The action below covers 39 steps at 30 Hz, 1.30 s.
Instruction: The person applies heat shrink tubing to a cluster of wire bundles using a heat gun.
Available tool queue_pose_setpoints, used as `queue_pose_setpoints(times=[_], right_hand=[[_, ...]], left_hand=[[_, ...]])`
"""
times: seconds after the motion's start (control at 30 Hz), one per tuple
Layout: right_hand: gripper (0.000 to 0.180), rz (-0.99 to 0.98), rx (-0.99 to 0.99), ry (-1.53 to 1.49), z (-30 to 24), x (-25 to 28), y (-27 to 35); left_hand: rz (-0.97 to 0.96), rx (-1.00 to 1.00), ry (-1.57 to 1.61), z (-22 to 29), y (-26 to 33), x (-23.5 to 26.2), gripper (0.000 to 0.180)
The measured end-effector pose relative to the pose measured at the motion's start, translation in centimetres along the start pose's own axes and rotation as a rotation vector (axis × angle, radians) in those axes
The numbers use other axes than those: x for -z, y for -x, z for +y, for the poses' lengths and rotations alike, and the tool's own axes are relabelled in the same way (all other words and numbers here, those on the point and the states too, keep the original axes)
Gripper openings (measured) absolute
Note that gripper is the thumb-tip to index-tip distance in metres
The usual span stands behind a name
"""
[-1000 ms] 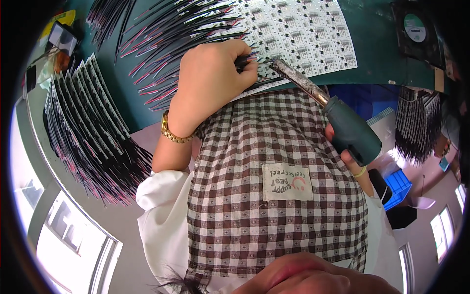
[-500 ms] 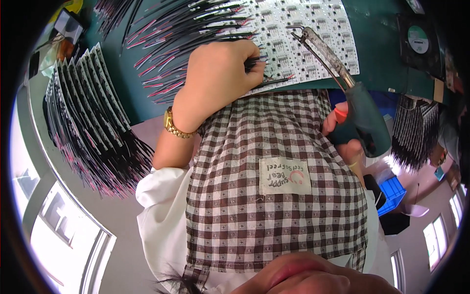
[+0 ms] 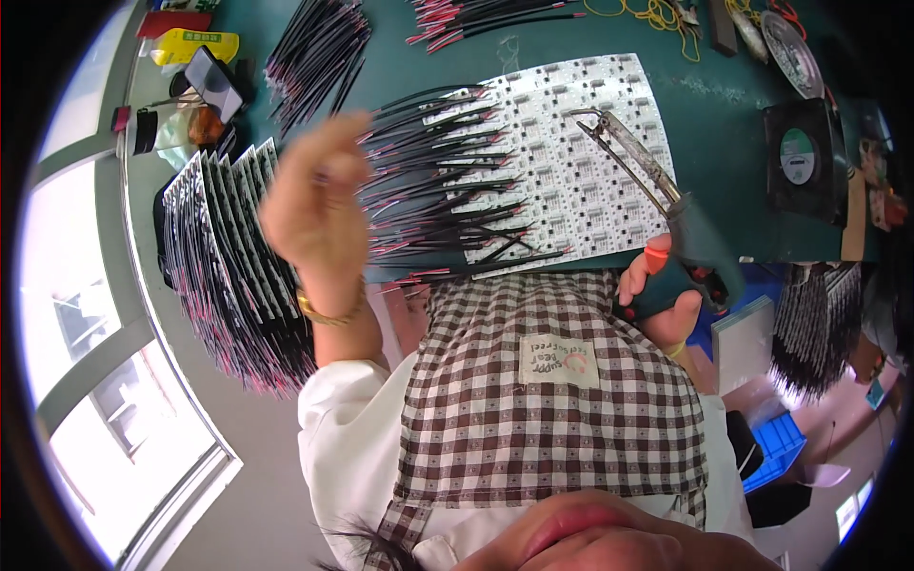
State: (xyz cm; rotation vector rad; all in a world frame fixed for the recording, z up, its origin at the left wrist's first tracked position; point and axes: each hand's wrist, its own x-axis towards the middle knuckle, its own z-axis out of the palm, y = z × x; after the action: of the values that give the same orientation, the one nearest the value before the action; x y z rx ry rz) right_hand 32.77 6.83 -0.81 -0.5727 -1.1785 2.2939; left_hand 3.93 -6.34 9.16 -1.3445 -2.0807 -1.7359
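1 green table [image 3: 719, 162], windows [image 3: 129, 466]; right hand [image 3: 669, 326] grips soldering iron [image 3: 682, 214]; left hand's [image 3: 317, 200] hold unclear.

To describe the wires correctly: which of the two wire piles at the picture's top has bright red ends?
The right pile; by contrast, the left pile looks mostly black.

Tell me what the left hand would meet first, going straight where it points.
Probably the bundle of black wires on the green table, ahead of the left hand; the hand is blurred and its height unclear, so it might pass above.
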Motion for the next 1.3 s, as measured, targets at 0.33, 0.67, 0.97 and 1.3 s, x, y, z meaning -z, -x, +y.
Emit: queue_pose_setpoints(times=[0.33, 0.67, 0.97, 1.3], right_hand=[[0.083, -0.068, 0.06, -0.129, -1.5, -2.0, -0.4], [0.081, 0.02, 0.143, -0.28, -1.9, -3.8, -1.8], [0.075, 0.068, 0.323, -0.247, -1.0, -3.3, -2.4], [0.074, -0.003, 0.31, -0.293, -0.5, -2.9, -3.4]], left_hand=[[-0.263, 0.151, -1.144, -13.2, -5.0, 4.6, 0.035], [-0.837, 0.016, -0.657, -7.0, -15.9, -0.4, 0.04], [-0.601, -0.069, -0.541, 0.1, -14.6, -6.2, 0.036], [-0.455, -0.317, -0.907, -7.2, -7.7, -12.5, 0.022]])
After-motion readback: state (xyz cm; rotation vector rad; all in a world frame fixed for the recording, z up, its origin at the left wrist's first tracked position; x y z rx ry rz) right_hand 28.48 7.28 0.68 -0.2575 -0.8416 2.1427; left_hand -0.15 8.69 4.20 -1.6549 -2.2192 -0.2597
